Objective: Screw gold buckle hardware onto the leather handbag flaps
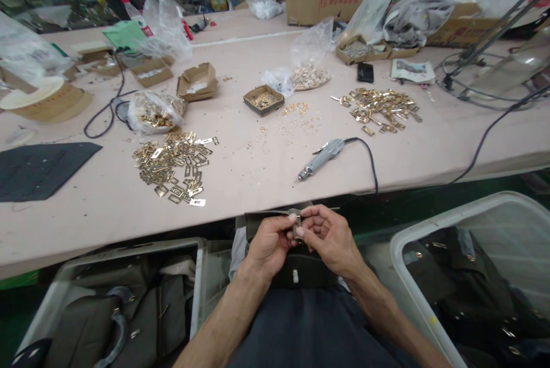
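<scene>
On my lap, against the table's edge, lies a dark olive bag [279, 274] with a small light metal fitting [295, 275] on its front. My left hand [271, 241] is closed, its thumb and fingers pinching part of the bag. Close beside it, my right hand [330, 236] pinches a small metal plate [297, 226] against that same part. Fingers partly hide the plate and how it sits on the bag. Beyond the hands, a grey electric screwdriver [321, 159] rests on the table, its bit pointing toward the lower left.
Brass frames [174, 164] are heaped on the table's left, metal pieces [384, 107] on its right. Tiny parts [298, 116] lie scattered near a small cardboard tray [263, 100]. Plastic bins holding dark bags flank me, left [200, 288] and right [397, 259]. The screwdriver's cord [373, 164] crosses the edge.
</scene>
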Available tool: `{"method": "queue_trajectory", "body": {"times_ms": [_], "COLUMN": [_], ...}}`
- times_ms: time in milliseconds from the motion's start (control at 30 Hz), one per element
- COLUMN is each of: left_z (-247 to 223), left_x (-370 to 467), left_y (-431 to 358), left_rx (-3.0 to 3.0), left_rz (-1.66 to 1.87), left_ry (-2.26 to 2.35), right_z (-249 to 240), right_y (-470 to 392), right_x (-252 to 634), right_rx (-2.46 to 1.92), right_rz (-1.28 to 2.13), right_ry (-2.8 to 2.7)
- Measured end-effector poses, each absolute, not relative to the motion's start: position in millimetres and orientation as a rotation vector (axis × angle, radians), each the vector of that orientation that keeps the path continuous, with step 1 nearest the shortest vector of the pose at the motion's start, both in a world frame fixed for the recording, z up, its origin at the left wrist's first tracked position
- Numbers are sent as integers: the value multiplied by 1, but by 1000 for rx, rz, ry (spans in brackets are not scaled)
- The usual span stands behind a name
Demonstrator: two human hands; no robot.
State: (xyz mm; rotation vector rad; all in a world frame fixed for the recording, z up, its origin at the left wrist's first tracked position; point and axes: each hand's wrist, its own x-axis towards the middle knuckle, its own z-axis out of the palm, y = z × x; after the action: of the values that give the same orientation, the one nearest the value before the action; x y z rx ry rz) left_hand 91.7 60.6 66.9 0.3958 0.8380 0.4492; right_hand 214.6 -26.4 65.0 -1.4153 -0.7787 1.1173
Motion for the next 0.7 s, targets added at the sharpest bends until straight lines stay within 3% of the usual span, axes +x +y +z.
{"method": "queue_trajectory", "body": {"times_ms": [700], "left_z": [62], "left_x": [86], "left_y": [55], "left_rx": [615], "left_rz": [398], "left_ry": [814], "right_z": [61], "right_y": [-41], "right_x": [204], "right_rx": [-1453], "right_rz": [1092], "right_ry": [-671]}}
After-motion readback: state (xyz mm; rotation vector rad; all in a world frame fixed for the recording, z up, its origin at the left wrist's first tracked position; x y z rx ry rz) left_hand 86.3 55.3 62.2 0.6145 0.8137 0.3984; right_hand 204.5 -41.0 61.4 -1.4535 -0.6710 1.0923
